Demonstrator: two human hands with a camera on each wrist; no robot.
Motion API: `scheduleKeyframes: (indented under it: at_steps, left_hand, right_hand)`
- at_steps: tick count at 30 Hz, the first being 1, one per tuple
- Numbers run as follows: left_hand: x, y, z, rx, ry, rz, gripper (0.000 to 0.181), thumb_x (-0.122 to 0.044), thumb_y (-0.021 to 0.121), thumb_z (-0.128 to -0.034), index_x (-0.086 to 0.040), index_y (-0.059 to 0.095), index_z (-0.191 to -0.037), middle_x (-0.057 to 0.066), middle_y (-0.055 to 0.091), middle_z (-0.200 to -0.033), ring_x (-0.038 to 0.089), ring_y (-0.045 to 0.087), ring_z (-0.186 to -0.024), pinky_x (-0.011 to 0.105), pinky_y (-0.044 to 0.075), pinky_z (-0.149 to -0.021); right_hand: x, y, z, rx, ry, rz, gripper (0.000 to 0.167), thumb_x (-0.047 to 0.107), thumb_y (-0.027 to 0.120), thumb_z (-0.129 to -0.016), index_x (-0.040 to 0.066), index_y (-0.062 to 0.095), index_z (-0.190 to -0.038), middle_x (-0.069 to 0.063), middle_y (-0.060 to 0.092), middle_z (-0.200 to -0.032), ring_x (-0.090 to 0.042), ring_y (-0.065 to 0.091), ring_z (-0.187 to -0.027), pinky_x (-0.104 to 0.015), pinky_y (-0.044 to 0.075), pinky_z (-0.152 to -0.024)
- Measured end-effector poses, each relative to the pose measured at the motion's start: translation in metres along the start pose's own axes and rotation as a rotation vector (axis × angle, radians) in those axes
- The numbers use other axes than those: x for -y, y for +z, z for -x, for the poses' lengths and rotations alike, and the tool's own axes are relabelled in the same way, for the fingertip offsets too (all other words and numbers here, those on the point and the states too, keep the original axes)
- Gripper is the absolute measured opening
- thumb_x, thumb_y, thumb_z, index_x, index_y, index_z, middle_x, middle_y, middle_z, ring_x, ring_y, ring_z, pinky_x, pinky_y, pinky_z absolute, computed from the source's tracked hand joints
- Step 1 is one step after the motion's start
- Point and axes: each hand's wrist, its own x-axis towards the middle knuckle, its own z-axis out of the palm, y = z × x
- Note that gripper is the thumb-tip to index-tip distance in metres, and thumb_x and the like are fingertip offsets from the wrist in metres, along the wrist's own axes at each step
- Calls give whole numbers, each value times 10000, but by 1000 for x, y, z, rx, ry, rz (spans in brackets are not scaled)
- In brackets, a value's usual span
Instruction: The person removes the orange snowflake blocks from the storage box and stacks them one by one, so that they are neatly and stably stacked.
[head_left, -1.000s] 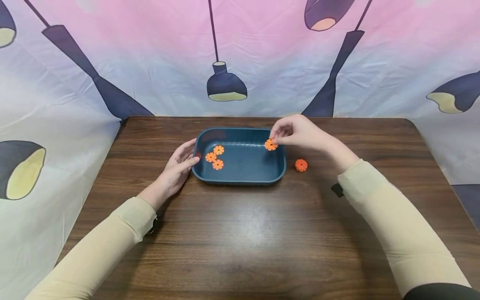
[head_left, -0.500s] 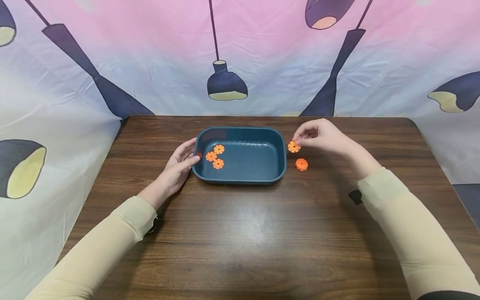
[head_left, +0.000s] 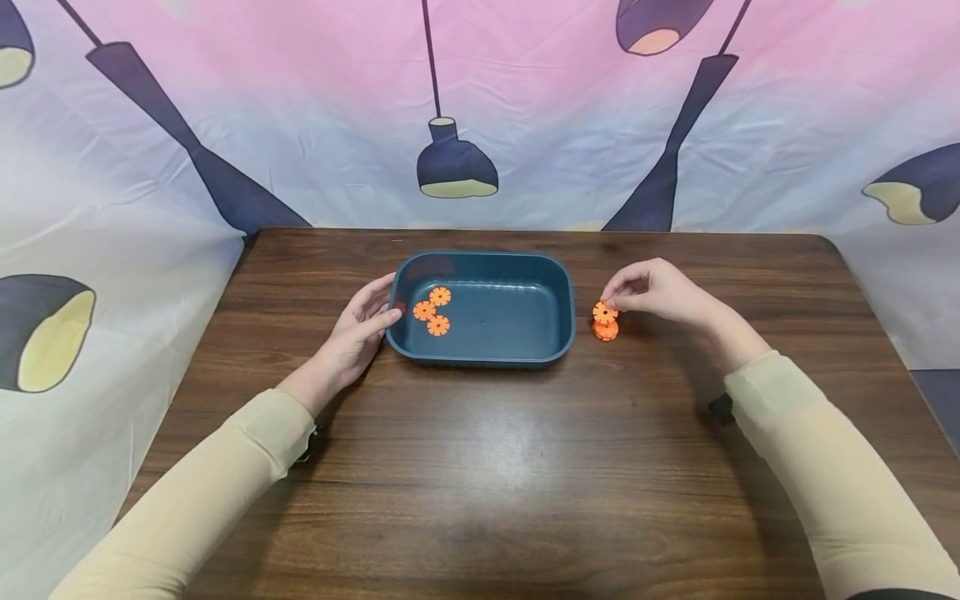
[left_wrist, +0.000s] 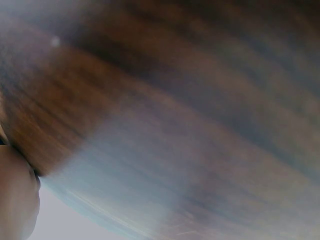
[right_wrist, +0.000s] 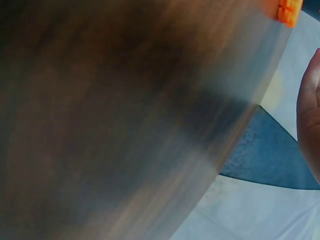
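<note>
My left hand [head_left: 352, 340] holds a dark blue plastic tub [head_left: 480, 362] by its left end in the head view, thumb over the rim and fingers along the outside wall. Inside the tub, toward its left, lie three orange notched discs [head_left: 438, 326]. Right of the tub, my right hand [head_left: 663, 292] pinches another orange notched disc [head_left: 599, 316] between thumb and fingertips. This disc is just above and behind a small stack of red-orange discs [head_left: 606, 333] on the table; whether they touch I cannot tell. The right wrist view shows orange disc edges [right_wrist: 288, 12] in its top corner.
Everything stands on a dark wood-grain table [head_left: 480, 483]. Behind its far edge hangs a pastel cloth [head_left: 540, 142] printed with lamps. The left wrist view holds mostly blurred tabletop [left_wrist: 150, 125].
My right hand has carried the disc from over the tub's right end out to the right, then down toward the stack. My left hand and the tub have stayed put.
</note>
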Motion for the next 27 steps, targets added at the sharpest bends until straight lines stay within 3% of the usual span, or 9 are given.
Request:
scheduleKeyframes:
  at_steps: [8, 17, 27]
  left_hand:
    - [0, 0, 0, 2, 0, 2, 556, 2, 549, -1069, -221, 468, -1572, -75, 507, -1466, 114, 458, -1352, 169, 447, -1068]
    - [1, 0, 0, 7, 6, -11, 557, -7, 549, -1072, -222, 463, -1579, -60, 495, -1491, 123, 455, -1366, 173, 446, -1074]
    - [1, 0, 1, 3, 7, -7, 550, -1, 551, -1070, -224, 474, -1567, -65, 507, -1469, 128, 460, -1359, 169, 456, -1061]
  right_hand:
    - [-8, 2, 1, 22, -7, 84, 87, 10, 755, -956, -9, 789, -1034, -27, 779, -901, -29, 652, -801, -199, 546, -746]
    - [-9, 5, 2, 50, 5, 77, 90, 17, 755, -961, -8, 791, -1039, -145, 782, -962, -27, 641, -805, -197, 538, -748]
    - [-13, 6, -1, 55, -2, 76, 88, 4, 745, -961, -18, 786, -1036, -146, 779, -968, -15, 649, -819, -183, 543, -770]
